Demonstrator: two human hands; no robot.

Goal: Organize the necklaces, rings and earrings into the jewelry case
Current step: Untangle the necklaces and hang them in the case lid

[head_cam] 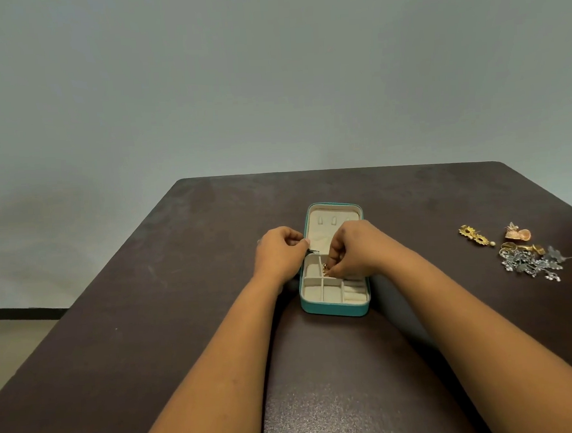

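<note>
A teal jewelry case (334,310) lies open at the middle of the dark table, its cream lid tilted back and its cream tray split into several compartments. My right hand (353,250) hovers over the tray and pinches a small gold piece (325,270) in an upper compartment. My left hand (280,253) has its fingers curled at the case's left edge near the hinge, pinching something small and dark that I cannot make out. Loose jewelry lies at the far right: gold earrings (476,235), pink shell-like earrings (517,233), gold rings (524,247) and a silver necklace tangle (532,263).
The dark brown table (182,289) ends at a far edge just behind the case, against a plain grey wall. Its left edge drops to a pale floor. The loose jewelry sits close to the right edge.
</note>
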